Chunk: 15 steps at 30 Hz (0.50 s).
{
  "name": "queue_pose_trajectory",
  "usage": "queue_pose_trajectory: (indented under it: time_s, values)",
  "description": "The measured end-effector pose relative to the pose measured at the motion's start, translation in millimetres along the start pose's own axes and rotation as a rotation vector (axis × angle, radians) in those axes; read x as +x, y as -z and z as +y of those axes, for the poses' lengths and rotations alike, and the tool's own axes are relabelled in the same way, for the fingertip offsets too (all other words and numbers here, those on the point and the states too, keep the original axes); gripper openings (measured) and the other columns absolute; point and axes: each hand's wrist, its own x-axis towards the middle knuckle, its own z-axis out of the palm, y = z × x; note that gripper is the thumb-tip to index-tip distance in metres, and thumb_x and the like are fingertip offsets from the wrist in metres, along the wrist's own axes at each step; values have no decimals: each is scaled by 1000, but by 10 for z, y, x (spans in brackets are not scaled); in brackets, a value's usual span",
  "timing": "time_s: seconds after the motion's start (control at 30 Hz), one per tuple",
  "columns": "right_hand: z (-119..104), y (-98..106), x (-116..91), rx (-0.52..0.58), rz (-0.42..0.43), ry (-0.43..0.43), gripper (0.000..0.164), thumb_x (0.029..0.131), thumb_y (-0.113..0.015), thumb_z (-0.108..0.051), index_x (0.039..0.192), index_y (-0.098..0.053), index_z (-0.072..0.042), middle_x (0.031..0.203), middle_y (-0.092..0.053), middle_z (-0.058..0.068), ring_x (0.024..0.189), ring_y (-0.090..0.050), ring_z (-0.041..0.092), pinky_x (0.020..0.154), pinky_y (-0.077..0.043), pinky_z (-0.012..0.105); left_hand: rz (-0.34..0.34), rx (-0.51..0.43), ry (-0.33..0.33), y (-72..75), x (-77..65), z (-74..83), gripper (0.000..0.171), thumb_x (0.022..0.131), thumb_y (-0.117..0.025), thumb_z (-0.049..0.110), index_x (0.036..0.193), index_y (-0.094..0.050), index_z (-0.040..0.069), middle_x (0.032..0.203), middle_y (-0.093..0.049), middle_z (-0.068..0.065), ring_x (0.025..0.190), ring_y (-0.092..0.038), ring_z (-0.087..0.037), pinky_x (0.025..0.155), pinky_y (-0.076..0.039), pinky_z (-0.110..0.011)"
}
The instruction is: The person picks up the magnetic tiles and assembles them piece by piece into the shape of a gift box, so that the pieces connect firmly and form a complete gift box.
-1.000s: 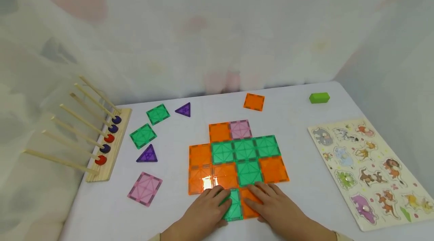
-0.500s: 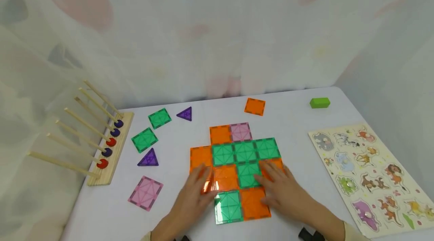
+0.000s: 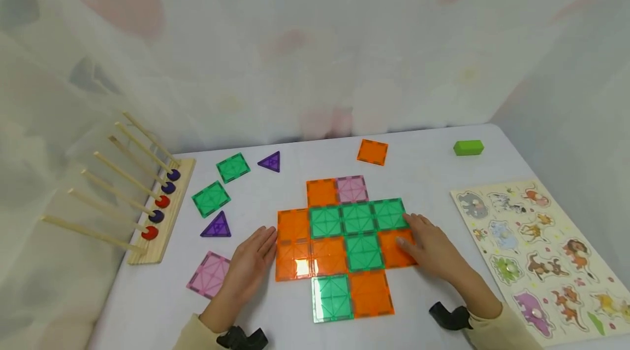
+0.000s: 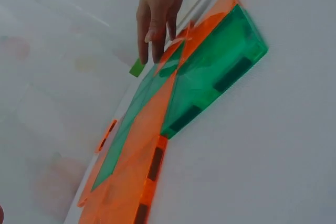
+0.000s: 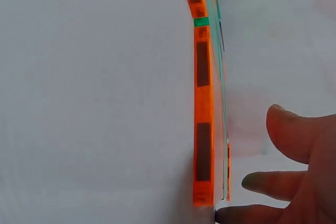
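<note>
A flat patchwork of orange, green and pink magnetic tiles lies mid-table; one of its green tiles (image 3: 362, 251) sits among orange ones. My left hand (image 3: 252, 262) lies along the patchwork's left edge, fingers straight, beside an orange tile (image 3: 292, 257). On the opposite side, my right hand (image 3: 433, 243) has its thumb over the rightmost orange tile (image 3: 394, 246) and its fingertips by the corner of a green tile (image 3: 390, 213). Its fingers also show in the right wrist view, near an orange tile edge (image 5: 203, 103). Neither hand grips anything.
Loose green tiles (image 3: 210, 198), purple triangles (image 3: 216, 226) and a pink tile (image 3: 209, 273) lie left, near a pegged wooden stand (image 3: 169, 224) with beads. A loose orange tile (image 3: 372, 152) and green block (image 3: 468, 147) lie at the back. An animal puzzle board (image 3: 512, 219) stands right.
Both hands have left the two bottom tiles and moved up and apart, to the left and right edges of the patchwork. The tiles keep much the same layout.
</note>
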Motion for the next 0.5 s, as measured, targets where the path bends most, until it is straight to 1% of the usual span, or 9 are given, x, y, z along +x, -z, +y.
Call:
queue_pose_trajectory:
  time_s: [0.1, 0.17, 0.37, 0.5]
  values:
    - [-15, -10, 2, 4, 8, 8, 61, 96, -58, -33, 141, -42, 4, 142, -44, 29, 132, -37, 49, 105, -30, 67, -7, -105, -7, 24, 6, -21, 59, 106, -34, 19, 153, -5, 0, 159, -19, -13, 147, -23, -23, 118, -21, -37]
    - [-13, -23, -2, 3, 2, 13, 59, 96, -57, -34, 140, -44, 3, 142, -44, 28, 133, -37, 49, 104, -29, 67, -1, -148, -7, 42, 6, -42, 60, 105, -35, 18, 153, -5, 0, 159, -19, -14, 146, -24, -24, 118, -20, -36]
    - [46, -74, -17, -7, -13, 10, 58, 95, -58, -35, 140, -47, -1, 144, -43, 26, 134, -35, 47, 105, -27, 67, -9, -198, 1, 37, 10, -84, 60, 105, -35, 20, 153, -4, -1, 158, -15, -13, 147, -20, -22, 120, -15, -35]
    - [72, -73, -9, -13, 4, 19, 56, 95, -59, -33, 139, -47, -1, 144, -43, 26, 135, -35, 47, 106, -27, 66, -15, -274, -5, 29, 36, -88, 57, 106, -31, 22, 152, -6, -1, 156, -15, -13, 146, -20, -23, 121, -15, -33]
